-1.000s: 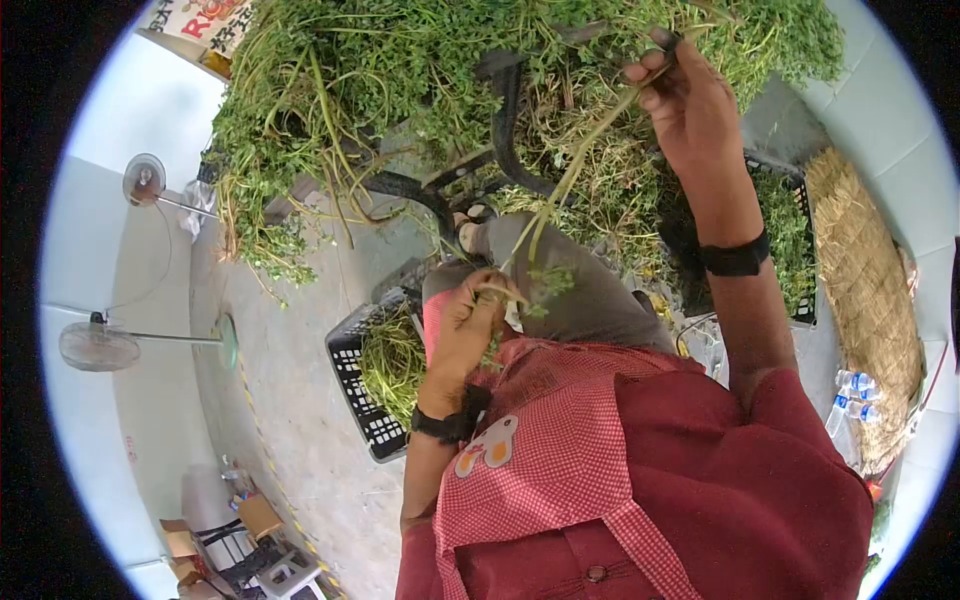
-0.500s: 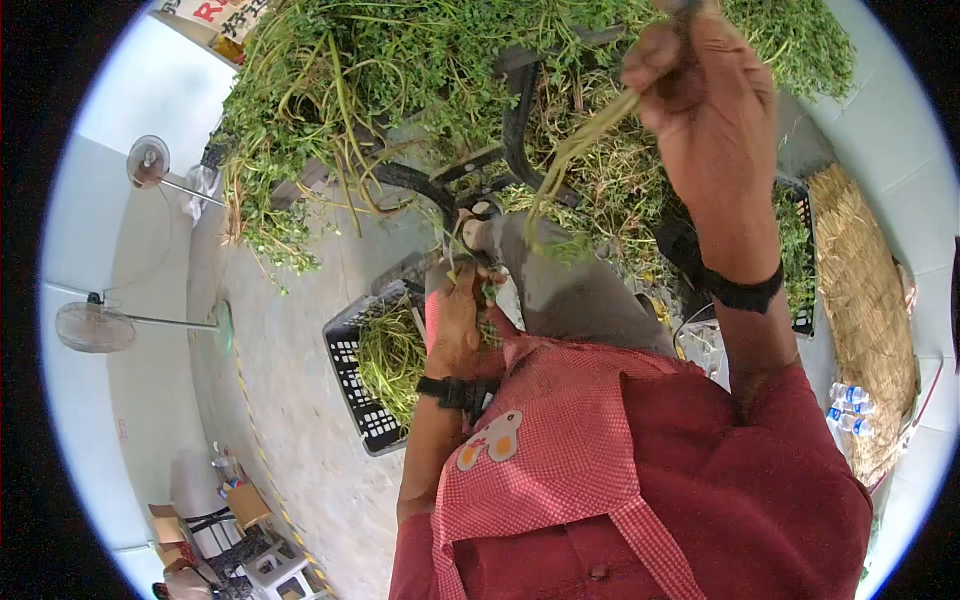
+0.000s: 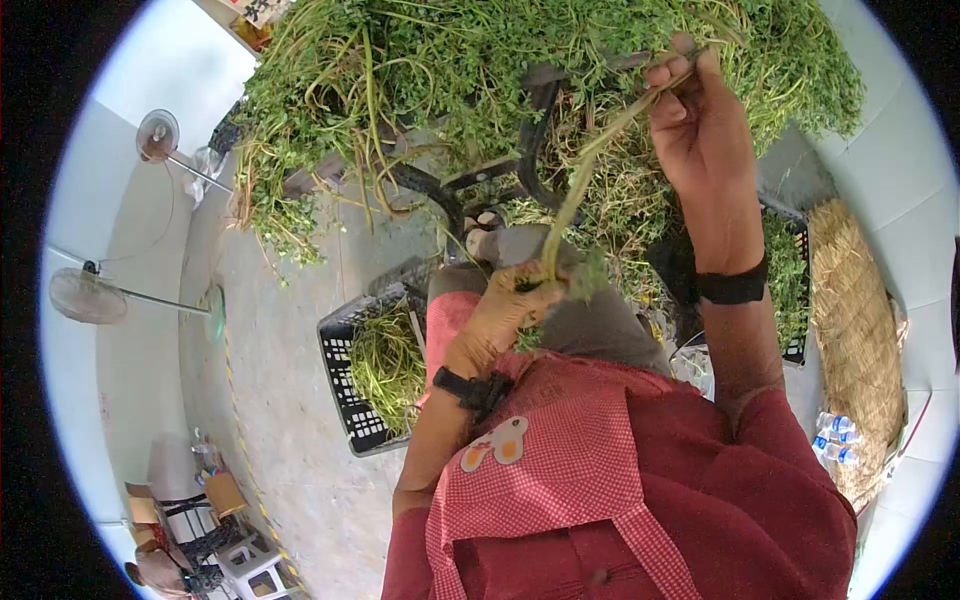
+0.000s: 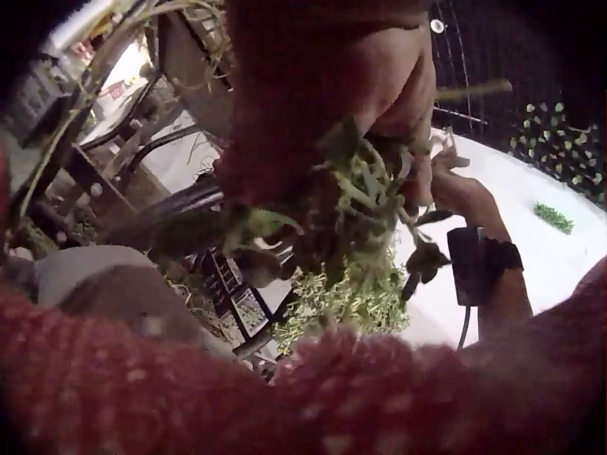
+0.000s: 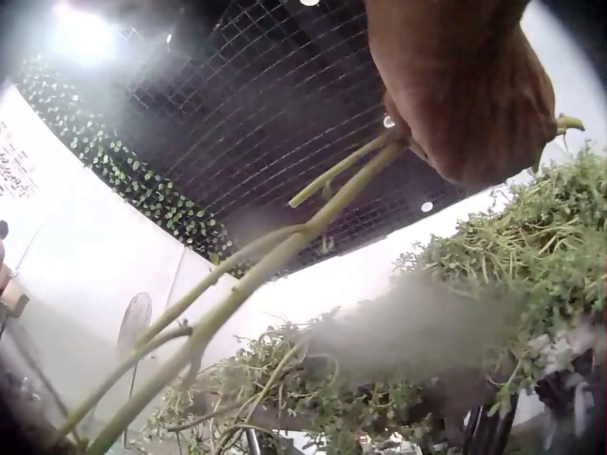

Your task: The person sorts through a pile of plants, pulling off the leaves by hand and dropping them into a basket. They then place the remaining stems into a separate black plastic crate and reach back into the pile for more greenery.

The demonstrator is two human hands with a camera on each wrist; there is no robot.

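Observation:
My right hand [image 3: 705,125] is raised in front of the heap and pinches the upper end of a long green plant stem [image 3: 590,160]. In the right wrist view this branched stem [image 5: 256,270] runs down from the hand. My left hand [image 3: 505,310] is low over the lap, its curled fingers right at the stem's lower end. Leafy sprigs [image 4: 365,194] poke out from under the left hand in the left wrist view. A large heap of leafy green plants [image 3: 450,80] lies in front on a dark-legged table.
A black crate [image 3: 345,400] with stripped stems [image 3: 385,365] stands on the floor at left. Another dark crate [image 3: 800,240] with greens is at right, beside a straw mat roll [image 3: 850,320] and water bottles [image 3: 838,440]. Two standing fans [image 3: 90,295] are at far left.
My right hand swung up and nearer the camera, then back down, still pinching the stem. My left hand dropped away from the stem and has come up to its lower end.

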